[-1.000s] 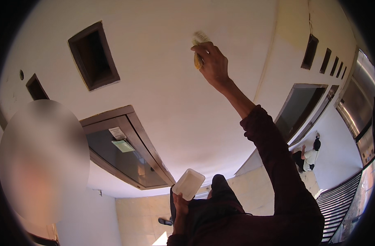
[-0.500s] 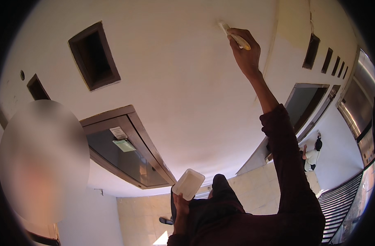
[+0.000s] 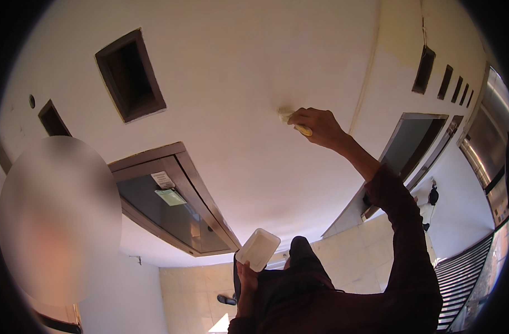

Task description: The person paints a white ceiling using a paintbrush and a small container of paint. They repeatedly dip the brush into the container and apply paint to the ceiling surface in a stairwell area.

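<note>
My right hand (image 3: 320, 129) is closed round the yellowish handle of a paintbrush (image 3: 303, 130). The brush's pale bristles press against the cream wall (image 3: 238, 100) in front of me, beside a small shadow. Low in front of my body, my left hand (image 3: 247, 276) grips a shallow white plastic tub (image 3: 259, 250) by its lower edge. The tub is tilted, and I cannot make out how much is in it. Part of the brush handle is hidden by my right fingers.
A brown-framed window (image 3: 182, 167) with paper notes stands left of the tub, below a dark square vent opening (image 3: 131, 75). Another person (image 3: 60, 222), blurred, is at the far left. A doorway (image 3: 413, 142) and a striped metal grille (image 3: 463, 278) lie to the right. A dark sandal (image 3: 226, 299) rests on the tiles.
My right hand has brought the paintbrush down the wall and slightly to the left, its elbow bending more. My left hand and the tub have barely moved.
</note>
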Demonstrator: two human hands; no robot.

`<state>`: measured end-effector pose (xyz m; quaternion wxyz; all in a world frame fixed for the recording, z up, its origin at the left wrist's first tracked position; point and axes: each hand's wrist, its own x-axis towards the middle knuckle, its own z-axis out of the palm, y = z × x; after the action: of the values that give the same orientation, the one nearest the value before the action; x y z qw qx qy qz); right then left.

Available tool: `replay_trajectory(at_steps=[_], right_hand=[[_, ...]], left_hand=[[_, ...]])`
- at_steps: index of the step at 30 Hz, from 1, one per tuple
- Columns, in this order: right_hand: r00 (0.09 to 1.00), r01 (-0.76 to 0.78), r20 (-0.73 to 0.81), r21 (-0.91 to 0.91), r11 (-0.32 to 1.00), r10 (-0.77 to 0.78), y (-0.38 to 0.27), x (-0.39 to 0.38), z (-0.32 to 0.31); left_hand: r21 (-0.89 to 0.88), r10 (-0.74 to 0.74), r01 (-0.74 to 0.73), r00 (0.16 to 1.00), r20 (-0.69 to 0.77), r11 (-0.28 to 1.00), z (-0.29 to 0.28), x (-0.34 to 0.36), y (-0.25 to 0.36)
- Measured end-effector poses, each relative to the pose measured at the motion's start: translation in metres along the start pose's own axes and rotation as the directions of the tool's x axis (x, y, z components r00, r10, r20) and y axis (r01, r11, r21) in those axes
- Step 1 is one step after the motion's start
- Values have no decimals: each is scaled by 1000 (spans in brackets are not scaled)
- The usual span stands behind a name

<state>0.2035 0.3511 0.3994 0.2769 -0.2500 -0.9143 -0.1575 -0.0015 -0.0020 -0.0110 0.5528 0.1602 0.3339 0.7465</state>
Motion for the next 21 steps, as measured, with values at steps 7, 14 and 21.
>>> replay_trajectory(at_steps=[7, 14, 21], right_hand=[[936, -41, -348, 49, 998, 56, 37, 89, -99], [891, 41, -429, -249, 968, -148, 27, 54, -55], [975, -217, 115, 364, 906, 188, -39, -85, 63]], left_hand=[[42, 19, -17, 999, -35, 999, 10, -12, 9], [49, 34, -34, 999, 0, 998, 7, -6, 5], [35, 40, -40, 999, 5, 999, 19, -4, 15]])
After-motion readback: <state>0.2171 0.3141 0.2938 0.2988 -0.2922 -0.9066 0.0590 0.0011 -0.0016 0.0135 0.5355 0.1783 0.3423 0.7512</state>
